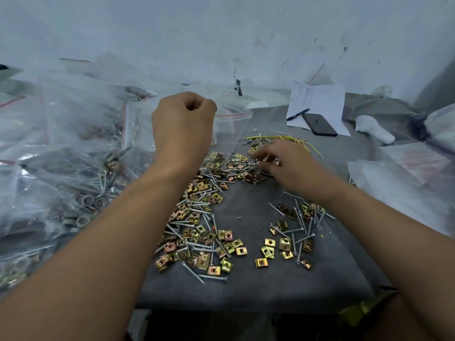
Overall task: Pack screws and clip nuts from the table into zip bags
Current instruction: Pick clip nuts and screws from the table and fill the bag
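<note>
The left hand (183, 124) is raised, fingers pinching the top edge of a clear zip bag (229, 129) that hangs to the grey tabletop (246, 286). The right hand (283, 163) reaches, fingers curled, into the far end of the loose clip nuts (209, 244) and screws (301, 225); I cannot tell whether it holds any.

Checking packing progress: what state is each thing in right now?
Left hand: raised, gripping the zip bag's top.
Zip bag: hanging upright, clip nuts inside.
Right hand: fingers on loose parts, blurred.
Clip nuts: scattered loose.
Screws: scattered loose.
Phone: screen dark.
</note>
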A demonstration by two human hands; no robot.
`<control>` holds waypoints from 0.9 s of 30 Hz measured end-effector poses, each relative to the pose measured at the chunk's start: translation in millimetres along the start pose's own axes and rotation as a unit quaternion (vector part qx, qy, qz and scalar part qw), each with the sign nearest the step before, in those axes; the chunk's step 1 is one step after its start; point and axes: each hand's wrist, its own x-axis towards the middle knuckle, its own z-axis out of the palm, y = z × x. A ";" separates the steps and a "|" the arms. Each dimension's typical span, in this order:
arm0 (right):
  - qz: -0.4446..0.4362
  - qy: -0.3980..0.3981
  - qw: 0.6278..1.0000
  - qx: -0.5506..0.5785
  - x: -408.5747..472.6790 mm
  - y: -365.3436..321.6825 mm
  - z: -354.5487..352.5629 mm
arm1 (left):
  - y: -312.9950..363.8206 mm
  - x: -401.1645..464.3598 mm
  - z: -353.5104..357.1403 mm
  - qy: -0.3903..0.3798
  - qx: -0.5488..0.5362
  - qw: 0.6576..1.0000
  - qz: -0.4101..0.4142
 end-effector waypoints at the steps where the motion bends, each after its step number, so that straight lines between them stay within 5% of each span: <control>1: -0.014 -0.033 0.999 -0.039 3.4 -2.7 4.7 | -1.0 0.0 0.3 -0.002 0.003 1.000 -0.004; 10: 0.001 -0.055 0.992 -0.118 8.8 -5.3 6.4 | -2.6 0.1 -1.2 -0.006 0.024 1.000 0.000; 15: 0.079 0.075 0.991 0.083 -0.3 -0.1 -6.6 | -1.4 -0.5 -2.1 -0.019 0.028 0.999 0.000; 18: 0.091 0.144 0.928 0.330 -3.7 3.0 -27.4 | 0.4 -2.7 0.8 -0.052 0.046 0.997 0.032; 22: 0.033 0.139 0.808 0.571 -12.5 -14.0 -44.0 | 2.9 -9.8 8.7 -0.071 0.085 0.990 0.085; 27: -0.019 0.177 0.887 0.426 -23.1 -40.8 -45.1 | 4.8 -17.1 16.3 -0.083 0.108 0.984 0.112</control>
